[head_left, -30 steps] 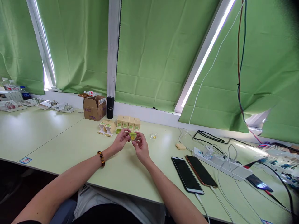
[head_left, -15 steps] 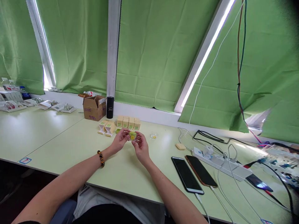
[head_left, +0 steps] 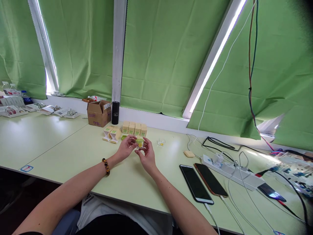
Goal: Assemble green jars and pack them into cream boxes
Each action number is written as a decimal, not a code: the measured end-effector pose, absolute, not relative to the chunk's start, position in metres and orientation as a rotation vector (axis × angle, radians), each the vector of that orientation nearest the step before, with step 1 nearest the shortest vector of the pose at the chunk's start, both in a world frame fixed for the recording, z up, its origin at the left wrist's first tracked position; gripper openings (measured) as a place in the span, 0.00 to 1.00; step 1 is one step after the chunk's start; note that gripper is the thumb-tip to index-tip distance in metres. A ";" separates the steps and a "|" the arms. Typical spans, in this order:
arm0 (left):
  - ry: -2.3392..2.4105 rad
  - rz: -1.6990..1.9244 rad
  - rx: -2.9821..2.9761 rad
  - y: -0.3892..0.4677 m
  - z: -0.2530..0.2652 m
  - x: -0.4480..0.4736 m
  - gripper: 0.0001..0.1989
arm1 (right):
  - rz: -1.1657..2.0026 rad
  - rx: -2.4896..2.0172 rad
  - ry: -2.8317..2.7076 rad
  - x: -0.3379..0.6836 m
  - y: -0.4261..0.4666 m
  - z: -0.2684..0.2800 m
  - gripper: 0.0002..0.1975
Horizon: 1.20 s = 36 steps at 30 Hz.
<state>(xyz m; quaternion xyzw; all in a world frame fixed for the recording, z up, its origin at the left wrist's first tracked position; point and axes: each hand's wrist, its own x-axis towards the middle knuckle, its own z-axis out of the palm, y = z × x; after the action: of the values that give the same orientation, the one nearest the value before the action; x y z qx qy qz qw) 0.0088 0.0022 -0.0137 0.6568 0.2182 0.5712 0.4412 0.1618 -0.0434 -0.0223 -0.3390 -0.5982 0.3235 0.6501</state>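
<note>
Between my two hands is a small clear container (head_left: pixel 140 143) with a green top and a yellow mark on its front. My left hand (head_left: pixel 127 147) grips its left side, thumb in front and fingers behind. The fingers of my right hand (head_left: pixel 147 156) curl round the right side, with the thumb lower and a little off the front face. Behind my left fingers a green round item (head_left: pixel 124 137) is partly hidden. To the right of my hands, a small clear piece with a yellow mark (head_left: pixel 161 142) lies on the table.
Several small cartons (head_left: pixel 134 128) stand in a row behind my hands, and opened cartons (head_left: pixel 112 134) lie left of them. A cardboard box (head_left: pixel 99 113) and black bottle (head_left: pixel 115 113) stand farther back. Phones (head_left: pixel 196 183), a power strip (head_left: pixel 232 173) and cables lie right.
The container has turned slightly and shifted a little to the right. My right thumb has moved down, away from its front face.
</note>
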 end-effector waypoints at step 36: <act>0.601 1.524 1.899 -0.009 -0.001 0.021 0.16 | 1.398 -0.429 -0.926 0.180 -0.033 -0.015 0.17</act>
<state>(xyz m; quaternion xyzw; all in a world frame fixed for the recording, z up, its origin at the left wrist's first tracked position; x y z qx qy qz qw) 0.0208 -0.0086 -0.0005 0.7195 0.2278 0.5773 0.3116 0.1805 -0.0327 -0.0151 -0.1886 -0.4074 0.6149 0.6483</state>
